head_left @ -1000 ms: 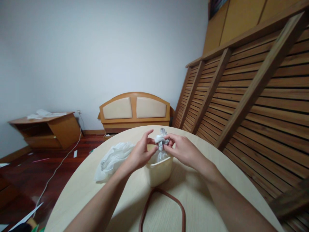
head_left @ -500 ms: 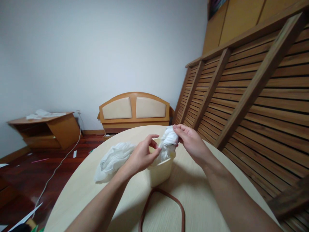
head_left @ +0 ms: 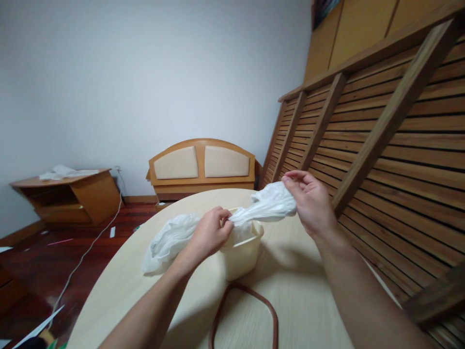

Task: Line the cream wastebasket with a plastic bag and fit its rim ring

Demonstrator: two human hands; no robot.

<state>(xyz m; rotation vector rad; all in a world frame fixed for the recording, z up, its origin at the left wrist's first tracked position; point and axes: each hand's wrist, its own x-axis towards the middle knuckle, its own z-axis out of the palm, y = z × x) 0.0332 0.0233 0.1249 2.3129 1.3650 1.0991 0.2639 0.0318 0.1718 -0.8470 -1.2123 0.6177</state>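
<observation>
A white plastic bag (head_left: 271,202) is stretched between my two hands above a cream plastic bin (head_left: 241,259). My left hand (head_left: 214,230) pinches its narrow, gathered end over the bin's left side. At the bag's wider, bunched end, my right hand (head_left: 308,201) grips with thumb and fingers, up and to the right of the bin. Some white film shows inside the bin's mouth; whether it joins the held bag I cannot tell. Left of the bin lies another crumpled white plastic bag (head_left: 170,245), partly behind my left hand.
A brown rim-like frame (head_left: 274,315) lies on the round pale table (head_left: 301,300) in front of the bin. Wooden slatted panels (head_left: 399,169) lean along the right. Behind the table stands a headboard (head_left: 201,182); a low cabinet (head_left: 83,196) is at the left, with a cable (head_left: 92,245) on the floor.
My right hand has moved right and slightly up, pulling the bag from a bunch into a stretched length. My left hand has closed on its gathered end.
</observation>
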